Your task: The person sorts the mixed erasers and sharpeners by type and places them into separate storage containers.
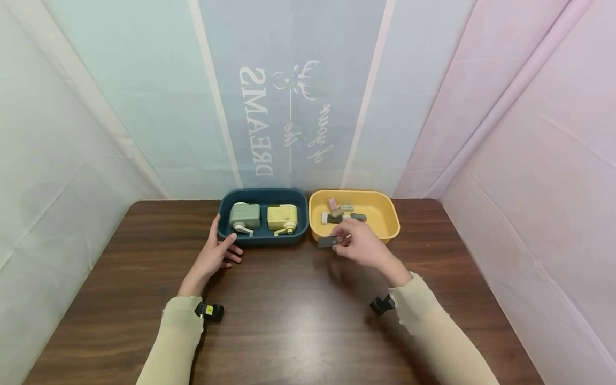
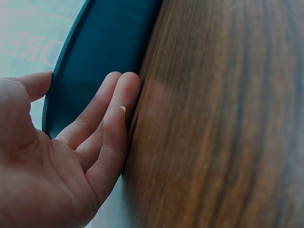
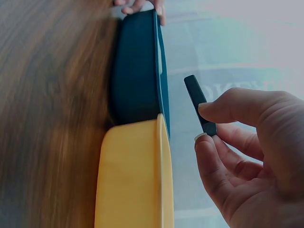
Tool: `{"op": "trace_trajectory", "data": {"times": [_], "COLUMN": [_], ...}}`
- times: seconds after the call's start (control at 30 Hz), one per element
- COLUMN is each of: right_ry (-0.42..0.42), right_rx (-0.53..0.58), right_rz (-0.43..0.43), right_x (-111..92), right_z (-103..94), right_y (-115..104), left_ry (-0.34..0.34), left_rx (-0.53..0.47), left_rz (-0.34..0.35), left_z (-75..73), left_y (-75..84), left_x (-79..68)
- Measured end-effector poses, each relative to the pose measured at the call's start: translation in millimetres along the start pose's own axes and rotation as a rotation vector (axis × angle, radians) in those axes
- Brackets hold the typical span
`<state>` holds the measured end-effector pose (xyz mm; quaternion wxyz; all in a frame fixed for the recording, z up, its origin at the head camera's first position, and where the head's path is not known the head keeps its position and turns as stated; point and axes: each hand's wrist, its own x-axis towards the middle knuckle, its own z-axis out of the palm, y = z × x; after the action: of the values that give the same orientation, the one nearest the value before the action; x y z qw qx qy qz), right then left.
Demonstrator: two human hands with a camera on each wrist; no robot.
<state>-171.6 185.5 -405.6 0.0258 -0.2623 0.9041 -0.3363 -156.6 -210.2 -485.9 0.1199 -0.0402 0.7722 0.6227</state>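
My right hand (image 1: 358,243) pinches a small dark grey flat bar (image 1: 327,242), shaped like a USB stick, between thumb and fingers. It holds the bar above the front rim of the yellow bin (image 1: 385,230). In the right wrist view the bar (image 3: 194,90) is tilted and raised above the bins' rims. My left hand (image 1: 212,259) touches the front left corner of the dark blue bin (image 1: 269,240). Its fingers (image 2: 114,133) lie extended against the bin's outer wall (image 2: 109,42), with slight bends.
Inside the blue bin sit a green boxy item (image 1: 245,215) and a yellow one (image 1: 283,216), each with a pale crank-like arm. Several small pieces lie in the yellow bin, among them a pink one (image 1: 332,203). Both bins stand side by side against the back curtain (image 1: 298,133).
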Motion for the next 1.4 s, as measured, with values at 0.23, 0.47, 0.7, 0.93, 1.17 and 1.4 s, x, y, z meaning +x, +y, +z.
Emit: {"op": "trace_trajectory", "data": {"times": [0.23, 0.47, 0.7, 0.93, 1.17, 1.4], "right_ry": [0.031, 0.026, 0.041, 0.018, -0.001, -0.022], "right_rx": [0.031, 0.057, 0.060, 0.045, 0.023, 0.021], "right_rz": [-0.002, 0.025, 0.068, 0.090, 0.122, 0.163], "right_x": [0, 1, 6, 14, 22, 32], "right_z": [0.8, 6.7, -1.3, -14.7, -30.9, -44.4], "right_y": [15, 29, 44, 53, 60, 67], "left_ry": [0.004, -0.004, -0.002, 0.004, -0.002, -0.007], "left_rx": [-0.007, -0.010, -0.009, -0.005, 0.001, 0.003], "left_rz": [-0.007, 0.006, 0.004, 0.005, 0.016, 0.012], "left_z": [0.0, -0.6, 0.6, 0.1, -1.5, -2.0], "left_y": [-1.9, -2.3, -3.2, -4.6, -5.2, -5.4], "left_x": [-0.3, 2.0, 3.5, 4.2, 3.8, 4.0]}}
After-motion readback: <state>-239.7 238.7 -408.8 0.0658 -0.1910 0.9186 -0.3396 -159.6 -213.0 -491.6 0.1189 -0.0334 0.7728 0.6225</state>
